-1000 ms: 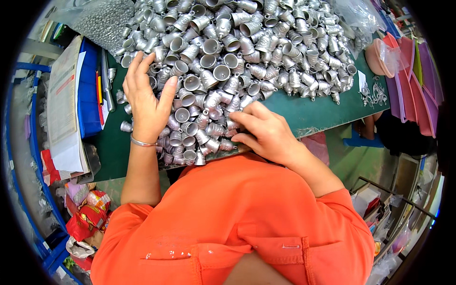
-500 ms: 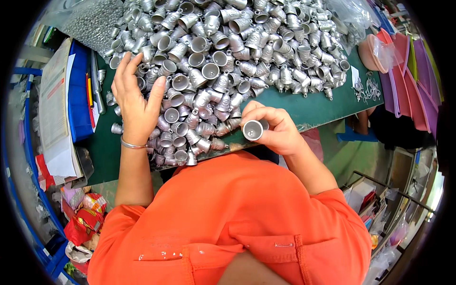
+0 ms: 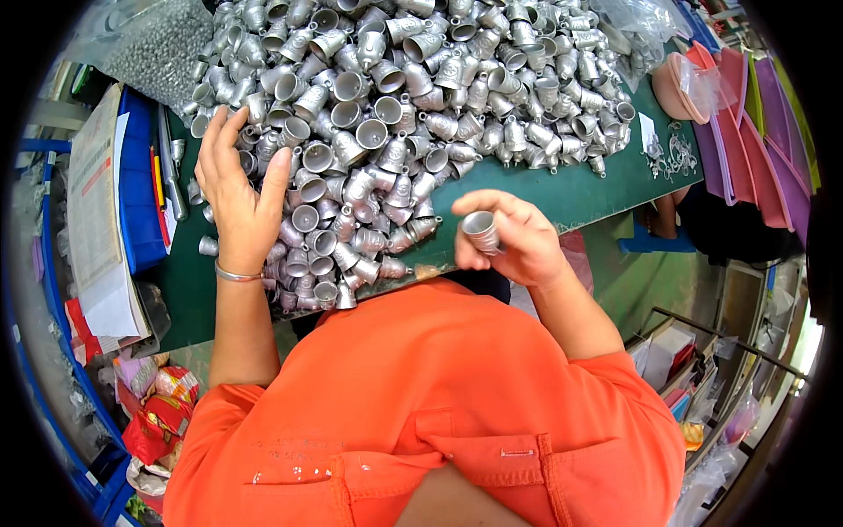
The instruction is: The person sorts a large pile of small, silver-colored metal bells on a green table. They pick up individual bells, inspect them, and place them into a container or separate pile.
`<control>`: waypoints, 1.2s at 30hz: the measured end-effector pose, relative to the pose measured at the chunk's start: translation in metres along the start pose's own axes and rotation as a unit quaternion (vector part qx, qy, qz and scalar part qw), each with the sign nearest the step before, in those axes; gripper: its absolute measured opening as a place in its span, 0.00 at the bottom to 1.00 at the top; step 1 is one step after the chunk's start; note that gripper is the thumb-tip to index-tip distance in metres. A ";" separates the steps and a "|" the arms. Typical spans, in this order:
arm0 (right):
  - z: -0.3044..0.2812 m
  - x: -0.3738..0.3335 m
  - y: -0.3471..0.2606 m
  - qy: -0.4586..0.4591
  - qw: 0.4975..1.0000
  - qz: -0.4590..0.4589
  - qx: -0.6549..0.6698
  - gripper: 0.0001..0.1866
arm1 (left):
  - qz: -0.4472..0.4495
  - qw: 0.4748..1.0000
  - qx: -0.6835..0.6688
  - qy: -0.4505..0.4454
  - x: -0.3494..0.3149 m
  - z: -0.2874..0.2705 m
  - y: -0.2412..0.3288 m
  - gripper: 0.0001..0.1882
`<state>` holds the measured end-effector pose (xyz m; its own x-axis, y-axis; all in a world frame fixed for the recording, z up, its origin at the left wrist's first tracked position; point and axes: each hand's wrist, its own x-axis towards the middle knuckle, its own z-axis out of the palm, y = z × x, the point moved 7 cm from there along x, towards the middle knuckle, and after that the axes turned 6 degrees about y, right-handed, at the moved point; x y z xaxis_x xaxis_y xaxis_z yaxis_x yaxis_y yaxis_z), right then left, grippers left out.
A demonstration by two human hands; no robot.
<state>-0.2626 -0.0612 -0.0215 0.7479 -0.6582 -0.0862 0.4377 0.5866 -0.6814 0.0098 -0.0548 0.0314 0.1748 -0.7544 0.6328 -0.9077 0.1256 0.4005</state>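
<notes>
A big heap of small silver bells (image 3: 369, 132), each with a ring at the top, spreads over the green table (image 3: 527, 195). My left hand (image 3: 237, 180) lies on the heap's left side with fingers and thumb spread, gripping nothing. Off the table's near edge, my right hand (image 3: 525, 239) holds one silver bell (image 3: 480, 230) between thumb and fingers. That bell's mouth tips up and to the left. Part of it is hidden by the fingers. Several bells at the heap's near end lie close to the table edge.
Left of the heap stand a blue tray (image 3: 140, 189) with papers, pens and a long metal tool. A clear bag of small silver beads (image 3: 158, 57) lies at the far left. Pink bins (image 3: 680, 88), a tangle of small metal pieces (image 3: 674, 154) and a seated person's arm (image 3: 665, 217) are at right.
My right hand has turned the bell, so its mouth no longer faces me squarely and its side shows. The left hand keeps its spread pose. The whole view has shifted slightly.
</notes>
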 end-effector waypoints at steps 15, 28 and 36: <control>0.035 0.014 0.003 0.037 0.597 -0.268 -0.755 0.11 | -0.006 1.000 0.006 -0.001 -0.001 -0.003 0.001 0.30; -0.002 -0.001 -0.009 0.024 0.962 -0.138 -0.236 0.14 | -0.003 1.000 0.018 -0.003 0.000 0.000 0.001 0.29; -0.015 -0.046 -0.004 -0.016 0.989 -0.038 0.143 0.21 | -0.008 1.000 0.003 -0.007 -0.001 -0.001 -0.004 0.30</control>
<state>-0.3059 -0.0406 -0.0259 0.7213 -0.6924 -0.0162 0.6129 0.6490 -0.4506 0.0134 -0.0542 0.0299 0.1834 -0.7650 0.6173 -0.9075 0.1097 0.4055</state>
